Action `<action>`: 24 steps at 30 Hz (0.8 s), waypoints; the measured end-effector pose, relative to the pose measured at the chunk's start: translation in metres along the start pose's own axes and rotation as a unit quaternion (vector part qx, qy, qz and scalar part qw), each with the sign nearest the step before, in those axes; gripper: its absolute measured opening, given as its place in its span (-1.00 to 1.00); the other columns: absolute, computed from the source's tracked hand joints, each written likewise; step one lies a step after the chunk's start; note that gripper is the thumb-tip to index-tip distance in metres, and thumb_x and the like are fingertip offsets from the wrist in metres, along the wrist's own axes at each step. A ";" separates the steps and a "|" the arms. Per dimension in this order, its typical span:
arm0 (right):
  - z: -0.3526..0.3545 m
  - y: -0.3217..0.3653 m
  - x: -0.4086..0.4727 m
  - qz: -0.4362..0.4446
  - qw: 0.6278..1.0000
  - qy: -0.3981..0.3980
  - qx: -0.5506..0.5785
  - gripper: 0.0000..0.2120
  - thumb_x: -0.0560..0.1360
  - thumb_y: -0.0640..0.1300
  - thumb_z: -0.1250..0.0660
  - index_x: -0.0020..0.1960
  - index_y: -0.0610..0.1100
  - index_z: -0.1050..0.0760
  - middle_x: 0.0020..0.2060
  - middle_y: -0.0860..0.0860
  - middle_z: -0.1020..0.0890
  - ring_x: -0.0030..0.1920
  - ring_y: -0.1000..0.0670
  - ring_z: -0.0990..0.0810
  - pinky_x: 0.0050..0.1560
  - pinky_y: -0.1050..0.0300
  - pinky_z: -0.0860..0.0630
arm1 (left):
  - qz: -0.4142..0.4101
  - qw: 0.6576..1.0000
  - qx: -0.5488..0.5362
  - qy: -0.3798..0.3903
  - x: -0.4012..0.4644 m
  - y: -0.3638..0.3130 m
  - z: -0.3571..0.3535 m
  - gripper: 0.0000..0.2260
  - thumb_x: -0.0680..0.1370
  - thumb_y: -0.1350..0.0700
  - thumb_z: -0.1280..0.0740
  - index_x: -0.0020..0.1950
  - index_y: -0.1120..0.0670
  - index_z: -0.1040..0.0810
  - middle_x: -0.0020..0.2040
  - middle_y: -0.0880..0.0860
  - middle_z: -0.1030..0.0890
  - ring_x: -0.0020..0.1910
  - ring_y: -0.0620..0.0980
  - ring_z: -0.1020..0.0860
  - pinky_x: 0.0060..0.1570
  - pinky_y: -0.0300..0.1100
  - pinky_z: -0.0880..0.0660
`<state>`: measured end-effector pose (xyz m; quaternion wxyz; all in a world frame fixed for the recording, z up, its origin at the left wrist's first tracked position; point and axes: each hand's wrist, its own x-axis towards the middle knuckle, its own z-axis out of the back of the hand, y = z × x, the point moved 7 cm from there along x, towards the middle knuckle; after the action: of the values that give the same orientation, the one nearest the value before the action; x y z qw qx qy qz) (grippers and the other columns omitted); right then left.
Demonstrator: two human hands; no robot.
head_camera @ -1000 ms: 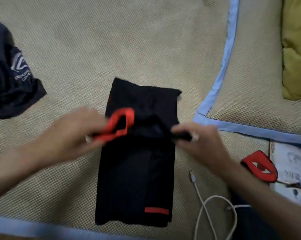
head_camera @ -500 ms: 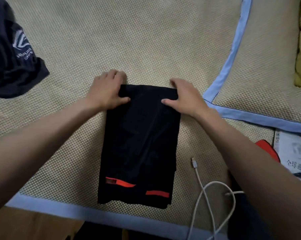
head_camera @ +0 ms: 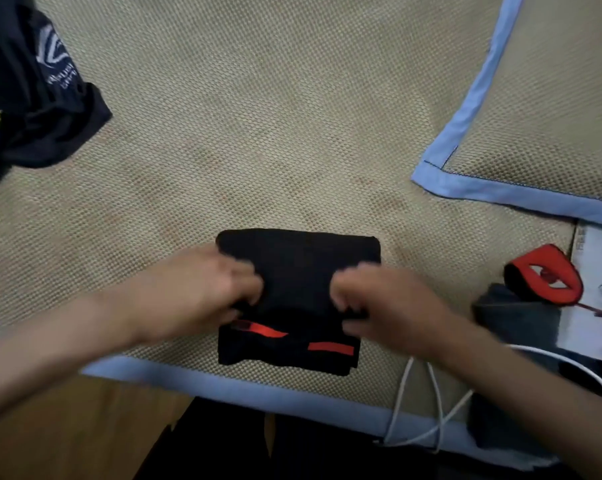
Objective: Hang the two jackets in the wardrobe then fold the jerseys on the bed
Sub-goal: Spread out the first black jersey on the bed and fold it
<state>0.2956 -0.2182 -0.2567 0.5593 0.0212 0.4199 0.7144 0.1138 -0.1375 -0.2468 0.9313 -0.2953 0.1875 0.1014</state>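
Note:
A black jersey (head_camera: 298, 258) with red stripes lies folded into a short rectangle on the woven bed mat (head_camera: 258, 133), near its front edge. My left hand (head_camera: 202, 289) grips the jersey's left side with curled fingers. On the right side, my right hand (head_camera: 382, 299) grips the upper layer the same way. Both hands are blurred by motion. A second, dark navy jersey (head_camera: 40, 84) with white print lies crumpled at the far left.
The mat's blue border (head_camera: 258, 389) runs along the front, with wooden floor below. A white cable (head_camera: 431, 403) loops at the front right. Next to a white booklet (head_camera: 601, 271) on the right sit a red-and-black item (head_camera: 545, 275) and grey cloth (head_camera: 514, 320). A second blue-edged mat (head_camera: 552, 98) lies at the back right.
Both hands have pulled the jersey's far end toward me over the near half, so the long rectangle is now about half as long. The view has tilted toward the bed edge.

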 end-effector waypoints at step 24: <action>0.063 0.045 0.045 -0.136 0.980 0.017 0.142 -0.67 0.35 0.12 -0.60 -0.05 0.00 -0.56 -0.26 0.18 -0.55 -0.22 0.22 -0.50 -0.26 0.26 -0.33 | 0.268 0.867 -0.404 -0.118 -0.073 0.029 0.045 -0.76 0.50 0.00 -0.51 -0.10 0.01 -0.46 -0.23 -0.08 -0.70 -0.34 -0.19 -0.54 -0.34 -0.33 -0.42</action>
<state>0.2751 -0.1464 -0.2080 0.6350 0.0309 0.5257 0.5652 0.0514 -0.0934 -0.1980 0.6826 -0.5702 0.0907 0.4480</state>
